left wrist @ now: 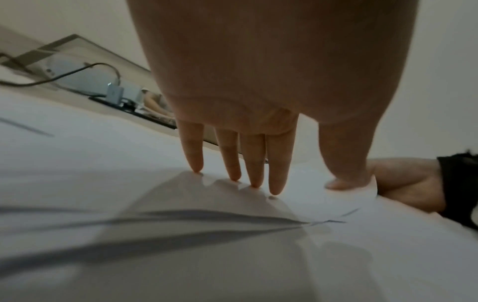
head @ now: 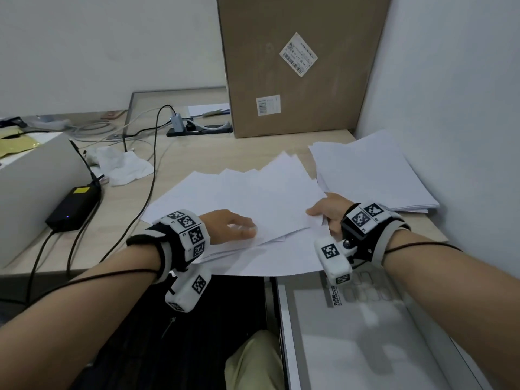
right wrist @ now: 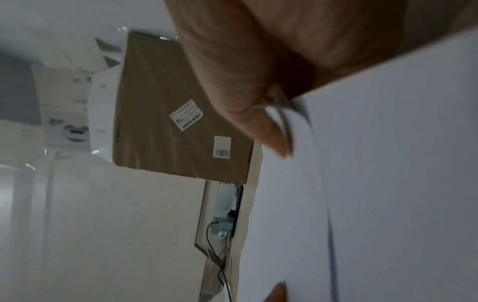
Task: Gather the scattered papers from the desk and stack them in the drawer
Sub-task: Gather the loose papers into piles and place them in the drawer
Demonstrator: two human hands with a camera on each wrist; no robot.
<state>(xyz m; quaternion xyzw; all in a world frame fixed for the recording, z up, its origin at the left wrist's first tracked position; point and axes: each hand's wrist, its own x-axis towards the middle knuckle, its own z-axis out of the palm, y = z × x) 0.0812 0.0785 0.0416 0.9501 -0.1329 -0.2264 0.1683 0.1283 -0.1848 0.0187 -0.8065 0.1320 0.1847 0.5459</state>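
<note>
Item: fanned spread of plain white paper sheets (head: 253, 192), lying overlapped on the pale wood-grain worktop (head: 197, 153) near its front edge.

Left hand (head: 228, 225): grip apart, straight fingers (left wrist: 276, 163) pressing down on the sheets, apparently to pin them.

Right hand (head: 327, 211): grip clamped on the right edge of several sheets, thumb on top, likely drawing them together.

Second lot: squared white paper stack (head: 374, 173), well apart to the right, by the wall.

Container: pale grey open drawer (head: 351, 333) below the worktop's edge; no paper is visible in it.

Background: tall brown cardboard box (head: 298, 66), standing upright.
</note>
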